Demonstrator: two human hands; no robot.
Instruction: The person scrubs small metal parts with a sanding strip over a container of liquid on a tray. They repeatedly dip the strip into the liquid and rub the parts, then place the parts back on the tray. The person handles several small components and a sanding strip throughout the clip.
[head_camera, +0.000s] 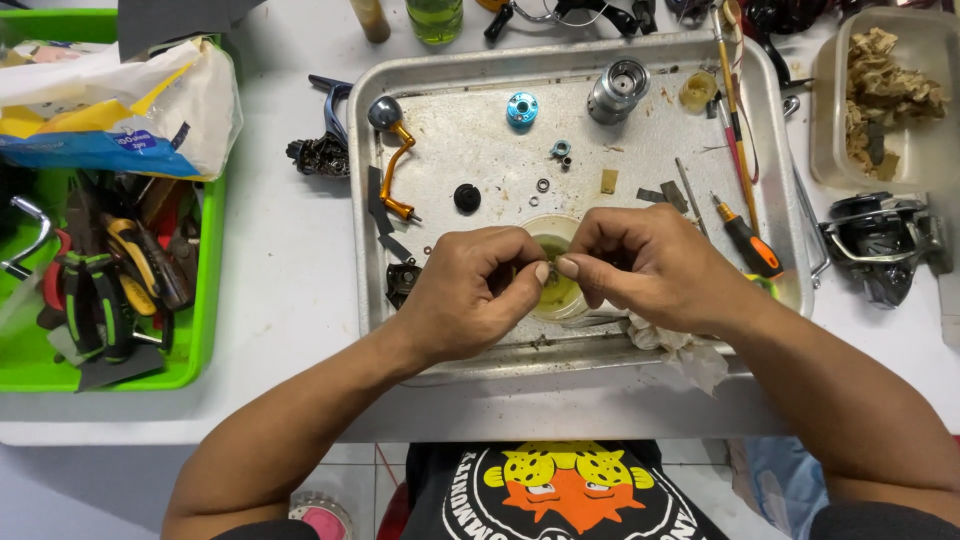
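Observation:
My left hand (478, 290) and my right hand (645, 265) meet over the front of a metal tray (385, 320). Their thumbs and forefingers pinch one tiny dark metal part (552, 268) between them, just above a small round dish of yellowish liquid (560, 290). Both hands hide most of the part. A crumpled white cloth (680, 350) lies under my right wrist. On the tray lie a gold reel handle with a grey knob (395, 165), a blue round cap (521, 108), a silver spool (617, 90), a black round knob (467, 197) and small washers (543, 185).
An orange-handled screwdriver (745, 240) and thin brushes (735, 120) lie at the tray's right. A black fishing reel (880, 245) sits right of the tray, a clear tub of brown scraps (885, 95) behind it. A green bin of pliers (110, 290) stands at left.

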